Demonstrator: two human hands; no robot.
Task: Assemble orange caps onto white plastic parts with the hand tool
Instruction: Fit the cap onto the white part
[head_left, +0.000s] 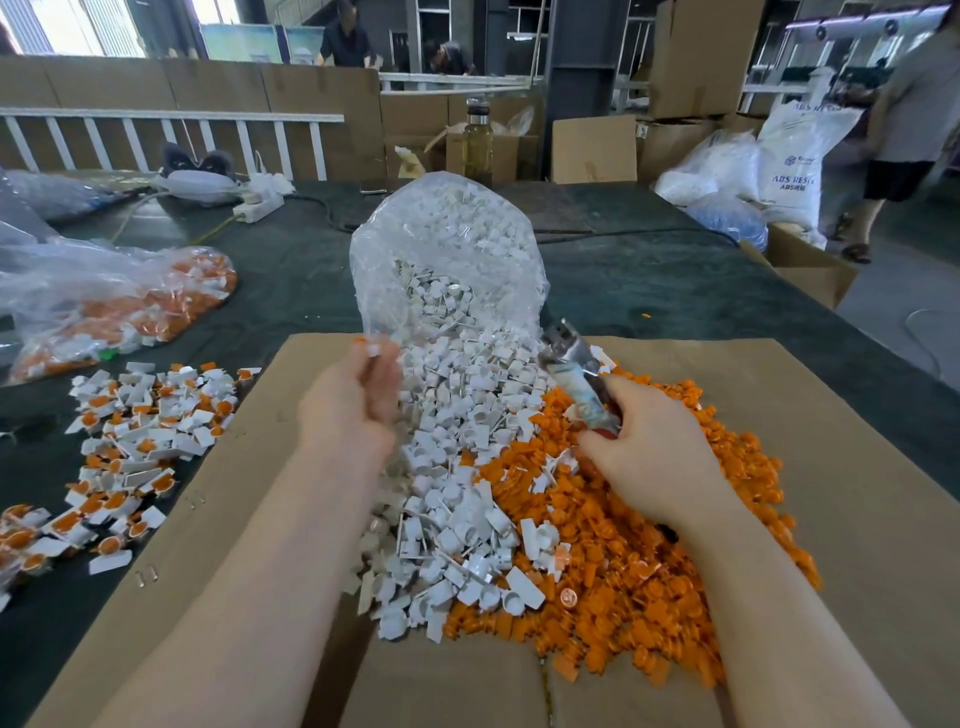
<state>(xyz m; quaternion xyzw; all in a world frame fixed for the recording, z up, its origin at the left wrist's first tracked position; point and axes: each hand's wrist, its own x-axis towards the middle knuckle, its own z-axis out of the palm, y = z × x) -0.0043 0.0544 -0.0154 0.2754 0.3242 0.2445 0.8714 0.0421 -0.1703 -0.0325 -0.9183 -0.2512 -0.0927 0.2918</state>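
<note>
Item, nearest: two bare forearms reaching forward over a flat sheet of cardboard (831, 467) laid on a dark green table cover (291, 280).

Item: left hand (353, 405), raised, fingers curled and pinching the edge of a clear plastic bag (447, 249). The bag is tipped mouth-down toward the person, and white plastic parts (457, 467) lie in a stream from its mouth onto the cardboard.

Item: right hand (649, 447), fingers wrapped round the handles of a hand tool (576, 374), apparently pliers with worn grips, metal head pointing up and away. The hand rests on the pile.

Item: orange caps (649, 571), a loose heap on the cardboard, touching and partly overlapped by the white parts along its left edge.

Item: finished pieces (130, 441), white with orange fitted, scattered on the table cover left of the cardboard; more of them in a second clear bag (114, 301) behind.

Step in hand, as judged: restocking, with white parts being emptied out beside the caps; no cap is being pressed at present.

Next move, as judged: the bag wants setting aside to free the left hand, which must then pick one white part and one cap and seat them together within reach of the tool's head.
</note>
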